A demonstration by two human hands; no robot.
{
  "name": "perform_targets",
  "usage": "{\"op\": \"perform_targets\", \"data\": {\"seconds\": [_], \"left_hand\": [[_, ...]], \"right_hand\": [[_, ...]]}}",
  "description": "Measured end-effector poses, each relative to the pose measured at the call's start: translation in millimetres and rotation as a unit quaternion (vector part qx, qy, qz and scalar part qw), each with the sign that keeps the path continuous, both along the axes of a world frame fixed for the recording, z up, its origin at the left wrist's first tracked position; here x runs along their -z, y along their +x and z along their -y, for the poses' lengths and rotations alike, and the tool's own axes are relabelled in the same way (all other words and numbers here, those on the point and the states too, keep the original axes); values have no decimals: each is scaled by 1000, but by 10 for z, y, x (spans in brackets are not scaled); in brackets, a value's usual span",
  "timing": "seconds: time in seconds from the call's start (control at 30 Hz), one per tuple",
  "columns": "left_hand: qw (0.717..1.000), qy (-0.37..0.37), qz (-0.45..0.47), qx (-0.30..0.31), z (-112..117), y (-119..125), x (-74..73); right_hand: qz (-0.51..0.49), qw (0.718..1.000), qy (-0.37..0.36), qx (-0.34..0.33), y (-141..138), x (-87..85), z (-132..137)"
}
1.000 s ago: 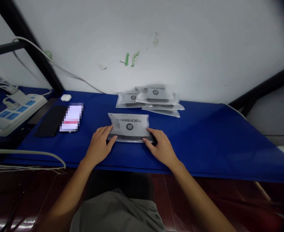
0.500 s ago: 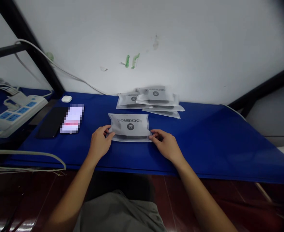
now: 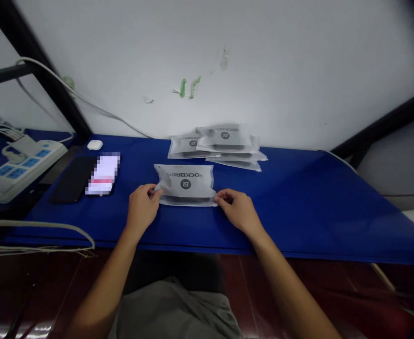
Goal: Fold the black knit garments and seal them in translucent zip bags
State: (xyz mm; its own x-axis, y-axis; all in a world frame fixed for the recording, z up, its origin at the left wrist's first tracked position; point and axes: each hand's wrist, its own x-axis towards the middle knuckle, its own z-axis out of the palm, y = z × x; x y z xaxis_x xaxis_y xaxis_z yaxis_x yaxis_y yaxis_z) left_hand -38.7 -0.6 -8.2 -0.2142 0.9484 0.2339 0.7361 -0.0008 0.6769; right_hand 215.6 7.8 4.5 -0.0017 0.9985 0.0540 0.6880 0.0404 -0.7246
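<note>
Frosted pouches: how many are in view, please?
At least 5: one pouch in front; behind it, a pile with one left, one on top, two underneath. More may be hidden.

The blue surface [image 3: 298, 202] carries a frosted ROCKBROS bag [image 3: 185, 174] toward its front edge and an overlapping pile of similar bags [image 3: 224, 141] farther back. At left lie a black phone [image 3: 71, 181], a lit phone [image 3: 103, 173] whose screen is blurred, and a small white case [image 3: 94, 144].

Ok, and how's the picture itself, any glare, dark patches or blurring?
In the head view, light glares off the floor at lower left, the upper right corner is dark, the lit phone screen is pixelated, and the front bag shows legible lettering.
</note>
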Motion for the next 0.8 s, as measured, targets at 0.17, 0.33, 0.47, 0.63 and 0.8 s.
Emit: {"op": "perform_targets", "data": {"seconds": [0.17, 0.33, 0.47, 0.63, 0.8], "left_hand": [[1000, -21, 3, -11, 13, 8, -23], [1000, 7, 13, -27, 19, 15, -12], [998, 37, 26, -32, 0, 18, -24], [998, 57, 20, -32, -46, 17, -79], [998, 59, 17, -32, -66, 7, -84]], "right_hand": [[5, 1000, -14, 7, -31, 21, -13], [5, 1000, 8, 0, -62, 34, -7], [-3, 999, 35, -8, -74, 15, -12], [-10, 998, 59, -7, -90, -23, -46], [-8, 998, 67, -20, -110, -18, -67]]}}
